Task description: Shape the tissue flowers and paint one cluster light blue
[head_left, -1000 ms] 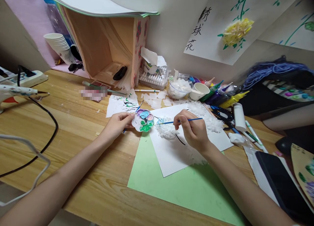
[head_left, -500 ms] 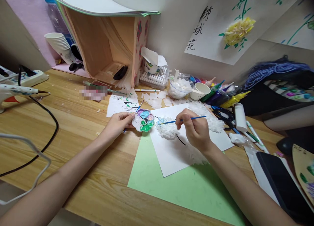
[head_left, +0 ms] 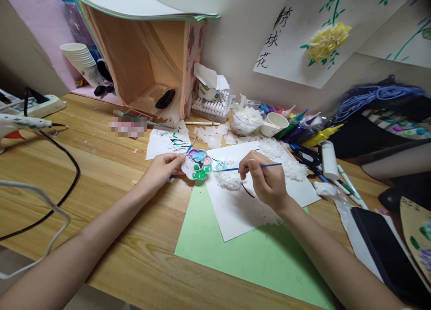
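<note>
My left hand (head_left: 163, 170) grips the edge of a small flower-shaped paint palette (head_left: 198, 164) with blue, green and purple paint in its wells. My right hand (head_left: 264, 177) pinches a thin blue paintbrush (head_left: 251, 167), its tip resting on a fluffy white tissue flower (head_left: 229, 177) that has a patch of blue. The flower is stuck on a white sheet (head_left: 242, 202), which lies over a green sheet (head_left: 256, 256). More white tissue tufts (head_left: 286, 159) sit behind my right hand.
Scissors (head_left: 305, 156), paint bottles (head_left: 303, 128), a white cup (head_left: 274, 124) and a tub of tissue scraps (head_left: 245, 121) crowd the back. A glue gun (head_left: 23, 124) and black cable (head_left: 63, 166) lie left. A dark tablet (head_left: 387, 251) is at right, stacked cups (head_left: 81, 61) beside an open cardboard box (head_left: 151, 63).
My right hand shifted the brush slightly left and lower over the tissue flower. The left hand and palette stayed put.
</note>
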`<state>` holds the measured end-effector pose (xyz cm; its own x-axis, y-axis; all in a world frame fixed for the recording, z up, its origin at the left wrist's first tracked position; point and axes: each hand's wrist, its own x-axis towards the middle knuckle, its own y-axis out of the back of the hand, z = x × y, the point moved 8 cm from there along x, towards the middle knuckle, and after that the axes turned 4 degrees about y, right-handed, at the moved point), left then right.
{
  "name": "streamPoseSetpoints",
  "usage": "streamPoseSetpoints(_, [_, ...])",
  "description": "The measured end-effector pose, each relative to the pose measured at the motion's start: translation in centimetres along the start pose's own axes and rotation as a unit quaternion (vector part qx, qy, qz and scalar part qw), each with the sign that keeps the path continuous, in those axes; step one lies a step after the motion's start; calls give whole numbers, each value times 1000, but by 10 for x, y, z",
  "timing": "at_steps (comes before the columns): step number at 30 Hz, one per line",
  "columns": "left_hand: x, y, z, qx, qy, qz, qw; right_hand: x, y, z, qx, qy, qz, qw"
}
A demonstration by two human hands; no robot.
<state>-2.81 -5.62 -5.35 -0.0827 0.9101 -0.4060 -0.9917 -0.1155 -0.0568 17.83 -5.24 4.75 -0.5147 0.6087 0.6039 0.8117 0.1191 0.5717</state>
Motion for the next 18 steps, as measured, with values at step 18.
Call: streamPoseSetpoints(18, [0,2,1,6,-1,10,1000,-1,-4,2,-7,-3,-14,1000])
